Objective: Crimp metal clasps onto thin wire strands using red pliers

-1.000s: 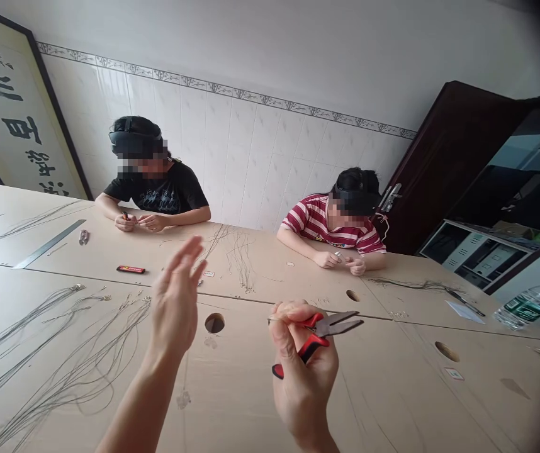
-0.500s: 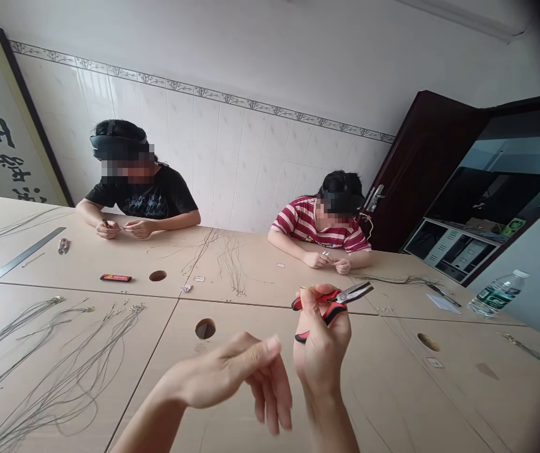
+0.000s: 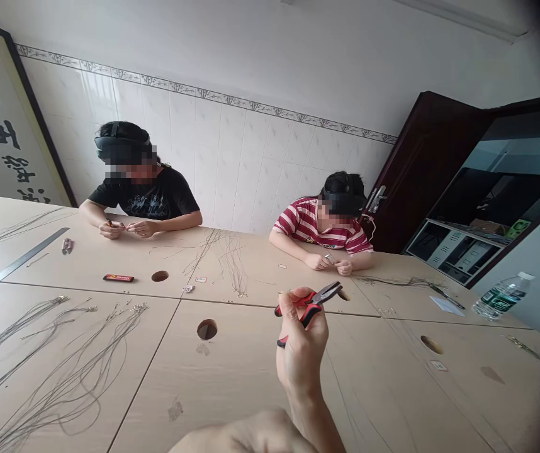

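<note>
My right hand (image 3: 304, 352) is raised over the table (image 3: 232, 384), wrapped round a pair of pliers (image 3: 325, 296) with red and black handles. The plier jaws point up and to the right. Low at the bottom edge, only the back of my left hand (image 3: 255, 434) shows, in front of my right wrist; its fingers are hidden. To the left lie bundles of thin grey cords (image 3: 104, 358) with small metal ends.
Two people sit across the table, a black shirt (image 3: 157, 198) on the left and a striped shirt (image 3: 298, 223) on the right, each handling something small. A steel ruler (image 3: 29, 255), a red-black case (image 3: 119, 278) and a water bottle (image 3: 501, 297) lie about. Round holes (image 3: 207, 329) pierce the tabletop.
My left hand has dropped towards the bottom edge, and its fingers have gone out of sight. My right hand has shifted slightly left with the pliers.
</note>
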`<state>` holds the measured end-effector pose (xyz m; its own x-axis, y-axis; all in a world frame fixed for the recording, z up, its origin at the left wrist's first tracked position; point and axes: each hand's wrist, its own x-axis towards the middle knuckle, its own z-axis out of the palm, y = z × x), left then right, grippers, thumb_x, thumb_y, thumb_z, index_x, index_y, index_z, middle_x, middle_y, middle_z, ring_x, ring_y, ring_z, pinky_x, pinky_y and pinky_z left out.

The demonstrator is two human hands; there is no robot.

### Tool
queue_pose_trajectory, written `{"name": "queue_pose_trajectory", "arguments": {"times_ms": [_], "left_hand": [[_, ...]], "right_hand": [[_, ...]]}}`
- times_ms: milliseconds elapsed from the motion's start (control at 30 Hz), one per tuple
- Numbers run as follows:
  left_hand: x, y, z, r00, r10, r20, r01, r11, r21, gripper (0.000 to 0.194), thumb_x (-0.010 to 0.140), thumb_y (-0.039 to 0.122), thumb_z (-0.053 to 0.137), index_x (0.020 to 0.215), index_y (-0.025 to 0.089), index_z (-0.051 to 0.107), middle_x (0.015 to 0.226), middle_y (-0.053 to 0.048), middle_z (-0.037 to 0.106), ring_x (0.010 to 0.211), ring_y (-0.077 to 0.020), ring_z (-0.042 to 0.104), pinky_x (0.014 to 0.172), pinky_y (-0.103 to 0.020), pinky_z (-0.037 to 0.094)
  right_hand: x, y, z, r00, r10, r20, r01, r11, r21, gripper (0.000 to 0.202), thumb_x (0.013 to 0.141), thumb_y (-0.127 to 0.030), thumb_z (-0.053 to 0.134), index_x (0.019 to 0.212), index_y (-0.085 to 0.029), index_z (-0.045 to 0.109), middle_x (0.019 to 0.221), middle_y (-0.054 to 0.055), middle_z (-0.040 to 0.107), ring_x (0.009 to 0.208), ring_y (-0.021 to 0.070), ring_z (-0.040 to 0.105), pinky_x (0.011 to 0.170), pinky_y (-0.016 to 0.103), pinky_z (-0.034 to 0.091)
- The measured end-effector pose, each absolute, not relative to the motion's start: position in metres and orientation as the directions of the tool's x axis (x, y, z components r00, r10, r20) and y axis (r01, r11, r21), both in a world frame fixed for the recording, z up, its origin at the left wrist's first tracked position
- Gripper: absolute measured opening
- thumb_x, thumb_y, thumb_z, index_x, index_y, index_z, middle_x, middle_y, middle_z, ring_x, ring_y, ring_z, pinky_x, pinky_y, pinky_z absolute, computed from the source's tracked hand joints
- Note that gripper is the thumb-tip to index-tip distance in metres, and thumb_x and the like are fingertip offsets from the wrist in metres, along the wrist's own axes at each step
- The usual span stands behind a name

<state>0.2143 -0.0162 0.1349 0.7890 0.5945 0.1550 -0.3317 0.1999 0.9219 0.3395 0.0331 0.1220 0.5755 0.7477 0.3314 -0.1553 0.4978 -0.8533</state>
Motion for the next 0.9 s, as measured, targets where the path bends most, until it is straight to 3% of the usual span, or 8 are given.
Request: {"name": "queue_pose_trajectory", "arguments": {"times_ms": [133,233,300,400,467,567,733,900], "left_hand": [[0.203,-0.018,0.165,0.594,0.735,0.328,-0.559,0.083,0.825,0.048,0.089,0.067,0.047,0.078,0.032,0.078,0.106,-0.005,0.075,0.103,-0.0282,0.07,0.081,-0.037,0.062],[0.201,-0.013,0.183,0.091,0.906,0.414,-0.754,-0.209,0.623,0.044,0.098,0.051,0.037,0.093,0.036,0.078,0.123,0.001,0.07,0.12,-0.0246,0.063,0.094,-0.036,0.058],[0.202,-0.006,0.189,-0.25,0.89,0.38,-0.72,-0.434,0.542,0.037,0.1,0.039,0.04,0.105,0.031,0.076,0.128,-0.002,0.068,0.129,-0.0237,0.056,0.103,-0.035,0.052],[0.208,0.01,0.185,-0.451,0.807,0.382,-0.617,-0.591,0.519,0.035,0.099,0.032,0.041,0.112,0.027,0.073,0.134,-0.001,0.064,0.137,-0.0198,0.046,0.115,-0.033,0.04],[0.212,0.022,0.178,-0.453,0.804,0.384,-0.585,-0.594,0.553,0.033,0.098,0.03,0.043,0.11,0.025,0.073,0.136,0.0,0.062,0.138,-0.0182,0.045,0.117,-0.031,0.035],[0.215,0.034,0.168,-0.282,0.881,0.38,-0.488,-0.472,0.734,0.029,0.097,0.032,0.049,0.107,0.02,0.073,0.134,-0.005,0.063,0.133,-0.0226,0.05,0.113,-0.036,0.04],[0.217,0.037,0.16,0.076,0.934,0.348,-0.067,-0.344,0.937,0.034,0.097,0.044,0.044,0.096,0.021,0.069,0.092,-0.006,0.072,0.085,-0.0208,0.064,0.08,-0.032,0.052],[0.224,0.031,0.157,0.079,0.926,0.368,0.036,-0.372,0.928,0.029,0.096,0.037,0.044,0.079,0.021,0.06,0.057,0.003,0.044,0.057,-0.0139,0.043,0.057,-0.026,0.038]], "right_hand": [[0.328,0.033,0.117,0.551,0.772,0.318,-0.155,0.469,-0.869,0.025,0.082,-0.041,0.071,0.09,-0.021,0.057,0.078,-0.002,0.054,0.07,0.0127,0.052,0.067,0.028,0.043],[0.32,0.03,0.115,0.523,0.785,0.333,-0.162,0.475,-0.865,0.023,0.082,-0.04,0.07,0.089,-0.021,0.058,0.08,-0.002,0.056,0.073,0.0132,0.053,0.071,0.029,0.045],[0.315,0.027,0.114,0.502,0.791,0.35,-0.158,0.481,-0.862,0.022,0.083,-0.039,0.07,0.089,-0.021,0.059,0.08,-0.001,0.056,0.073,0.013,0.053,0.072,0.029,0.046],[0.31,0.021,0.115,0.472,0.804,0.362,-0.137,0.472,-0.871,0.021,0.083,-0.038,0.07,0.087,-0.021,0.059,0.079,-0.001,0.056,0.074,0.0131,0.053,0.072,0.029,0.046],[0.309,0.018,0.116,0.453,0.81,0.373,-0.119,0.47,-0.875,0.021,0.083,-0.038,0.069,0.085,-0.02,0.058,0.079,-0.001,0.055,0.075,0.0133,0.052,0.072,0.029,0.045],[0.309,0.017,0.118,0.444,0.81,0.383,-0.111,0.474,-0.874,0.022,0.084,-0.038,0.069,0.083,-0.02,0.058,0.078,-0.001,0.053,0.073,0.0129,0.05,0.066,0.026,0.042],[0.312,0.019,0.118,0.46,0.79,0.405,-0.139,0.515,-0.846,0.021,0.085,-0.038,0.07,0.086,-0.021,0.057,0.077,-0.002,0.051,0.065,0.011,0.044,0.059,0.026,0.039],[0.315,0.02,0.119,0.475,0.781,0.404,-0.155,0.527,-0.836,0.023,0.084,-0.039,0.07,0.085,-0.021,0.056,0.074,-0.003,0.053,0.065,0.0109,0.05,0.059,0.024,0.041]]}}
